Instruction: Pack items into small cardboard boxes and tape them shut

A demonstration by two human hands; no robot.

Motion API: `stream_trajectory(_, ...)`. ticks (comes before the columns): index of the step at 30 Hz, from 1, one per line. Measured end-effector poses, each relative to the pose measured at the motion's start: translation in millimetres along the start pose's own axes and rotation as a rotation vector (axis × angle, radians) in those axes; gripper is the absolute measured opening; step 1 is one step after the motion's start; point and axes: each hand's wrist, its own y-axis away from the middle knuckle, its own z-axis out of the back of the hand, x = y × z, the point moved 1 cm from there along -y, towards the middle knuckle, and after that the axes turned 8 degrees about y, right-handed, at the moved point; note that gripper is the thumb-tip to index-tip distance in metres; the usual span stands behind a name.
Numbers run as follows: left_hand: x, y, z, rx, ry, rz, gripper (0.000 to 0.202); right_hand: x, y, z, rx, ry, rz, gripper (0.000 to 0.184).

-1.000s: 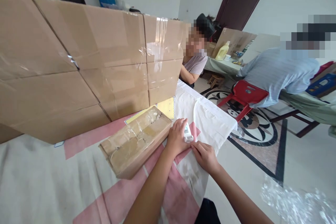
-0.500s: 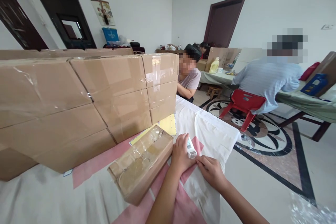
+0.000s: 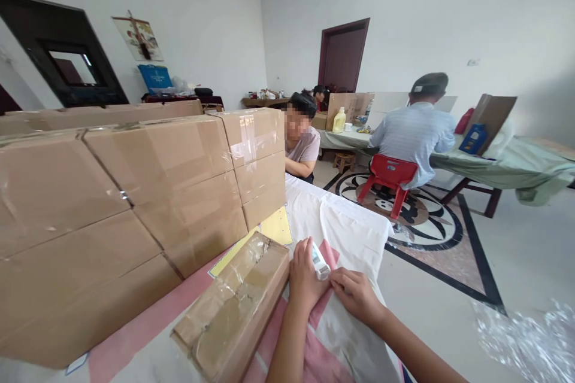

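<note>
My left hand (image 3: 305, 278) is closed around a small white device (image 3: 320, 261) whose tip sticks out to the right, just above the cloth-covered table (image 3: 354, 221). My right hand (image 3: 357, 294) is pinched together right under the device's tip, touching it; whether it holds anything is hidden. A small taped cardboard box (image 3: 236, 305) lies flat on the table, touching the left side of my left hand.
A wall of large taped cardboard boxes (image 3: 135, 191) stands along the left. A person (image 3: 302, 140) sits at the table's far end. Another person (image 3: 415, 128) sits on a red chair (image 3: 389, 173) at a green-covered table (image 3: 494, 161). Crumpled plastic wrap (image 3: 525, 335) lies on the floor.
The view has tilted upward and swung, showing more of the room. Both hands stay together at the white device beside the small box.
</note>
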Motion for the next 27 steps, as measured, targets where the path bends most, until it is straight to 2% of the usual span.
stream_trajectory(3,1.2,-0.5,-0.7,-0.001,-0.022,0.012,0.088,2.9,-0.7,2.5,-0.029,-0.036,0.015,0.029)
stream_trajectory(6,0.3,-1.7,1.5,0.018,-0.015,0.011,0.091,10.5,0.5,4.1,-0.036,-0.154,-0.1,0.026)
stream_trajectory(8,-0.8,-2.4,3.6,0.038,-0.003,0.017,0.095,18.2,2.0,3.9,-0.058,-0.327,-0.324,0.023)
stream_trajectory(11,-2.1,-2.6,6.4,0.051,0.023,0.034,0.101,30.3,4.1,2.1,-0.131,-0.682,-0.747,0.028)
stream_trajectory(13,-2.4,-2.2,7.4,0.038,0.043,0.022,0.101,35.2,3.1,1.8,-0.158,-0.863,-0.949,0.03)
stream_trajectory(16,-1.6,-1.4,8.1,0.018,0.064,-0.009,0.1,33.8,-3.4,3.4,-0.128,-1.018,-1.208,0.03)
stream_trajectory(19,-0.1,-1.1,8.1,0.015,0.078,-0.017,0.1,26.4,-11.8,4.6,-0.023,-1.162,-1.44,0.022)
stream_trajectory(22,0.8,-1.0,8.3,0.029,0.091,-0.008,0.098,19.6,-18.3,5.3,0.113,-1.169,-1.48,0.021)
stream_trajectory(27,5.4,0.0,10.6,0.078,0.144,0.013,0.095,14.6,-22.4,4.5,0.284,-1.02,-1.342,0.029)
